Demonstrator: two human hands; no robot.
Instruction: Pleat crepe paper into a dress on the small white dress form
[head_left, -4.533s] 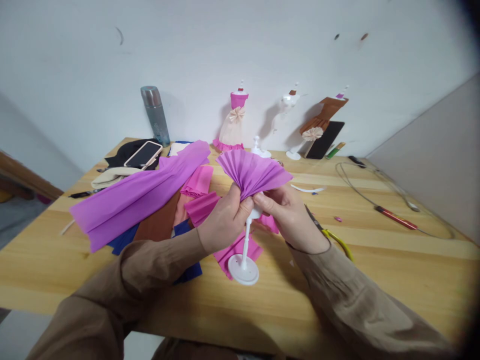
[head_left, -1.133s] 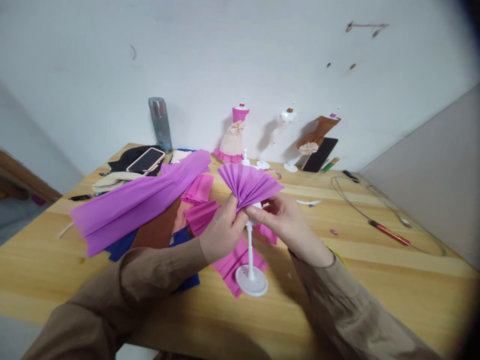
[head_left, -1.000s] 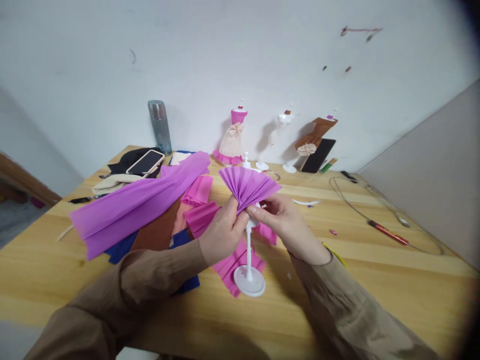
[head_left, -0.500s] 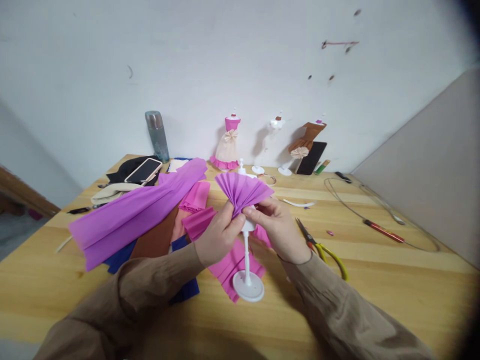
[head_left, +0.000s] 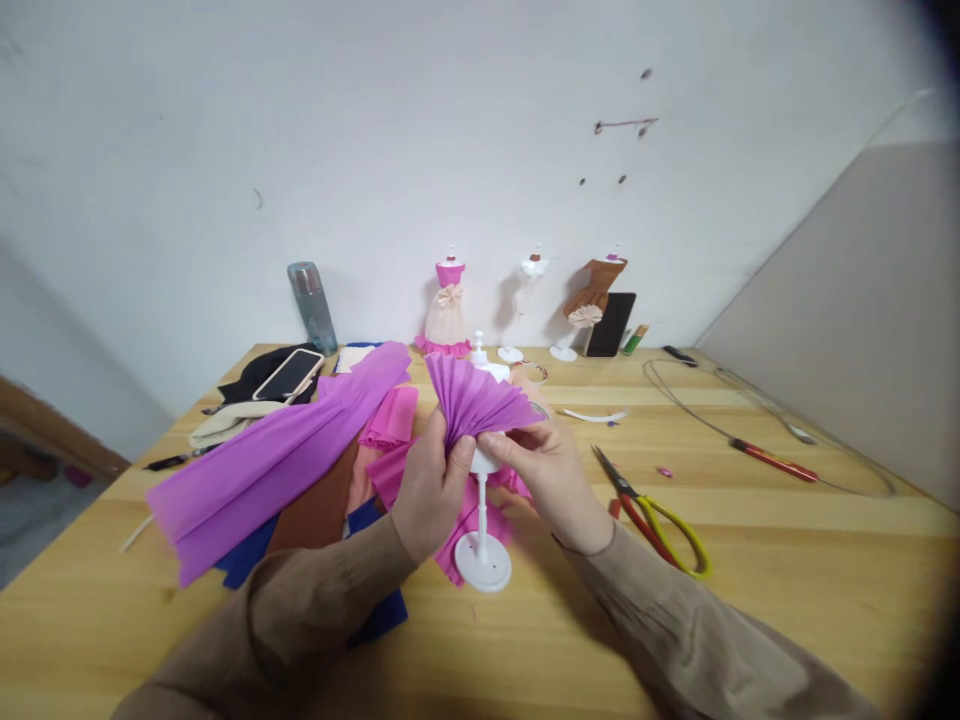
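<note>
A purple pleated crepe paper fan (head_left: 480, 398) spreads across the front of a small white mannequin stand (head_left: 482, 562). My left hand (head_left: 433, 490) is closed on the fan's gathered lower left side, thumb in front. From the right, my right hand (head_left: 551, 470) pinches its lower right part, fingers behind and partly hidden. The mannequin's white neck and shoulder show above the pleats, while most of its torso is covered. Beneath and behind my hands lie pink crepe paper pieces (head_left: 388, 420).
To the left lie a long purple paper strip (head_left: 285, 460), a phone (head_left: 289, 374) and a flask (head_left: 313, 308). Scissors (head_left: 652, 515) lie right of my hands, a red-handled wired tool (head_left: 772, 460) beyond. Dressed mannequins, including one in pink (head_left: 448, 310), stand along the wall.
The fan has tilted, its right side now lower and its pleats bunched more to the left. My left hand has turned more upright. The whole view has shifted slightly.
</note>
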